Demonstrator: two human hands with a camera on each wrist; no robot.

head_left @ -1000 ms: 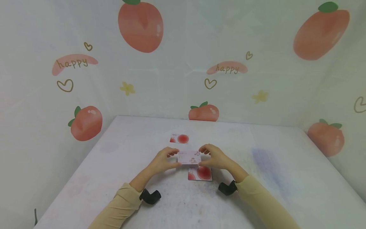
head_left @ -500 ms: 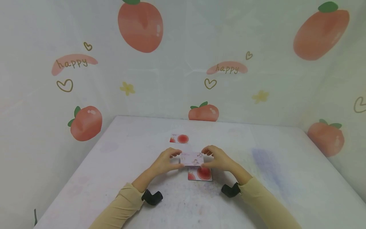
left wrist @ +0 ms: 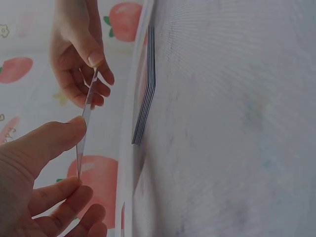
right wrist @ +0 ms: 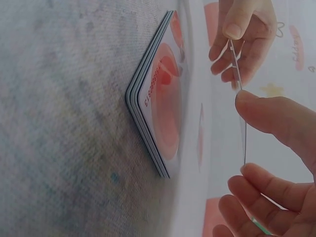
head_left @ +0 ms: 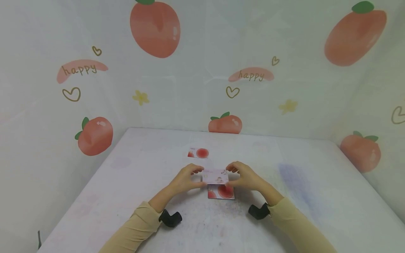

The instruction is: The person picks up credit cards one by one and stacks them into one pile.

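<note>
Between both hands a pale pink card (head_left: 215, 176) with a small printed figure is held by its edges. My left hand (head_left: 184, 180) pinches its left end, thumb on the near edge and fingertips on the far edge. The right hand (head_left: 248, 177) pinches the other end likewise. In the left wrist view the card (left wrist: 85, 126) appears as a thin sheet, apart from the stack. That stack of several cards (head_left: 221, 192), peach print on top, lies on the table just below and nearer to me. Part of its top is hidden behind the held card in the head view.
A peach-printed card (head_left: 198, 153) lies farther back on the white table (head_left: 152, 147). Black curved wrist pieces (head_left: 171, 218) stick out inward from both sleeves. A fruit-patterned backdrop (head_left: 186, 102) stands behind the table and along its sides.
Both hands have moved a little to the right and slightly toward me, bringing the pale pink card more over the stack. The stack and the far card have stayed in place.
</note>
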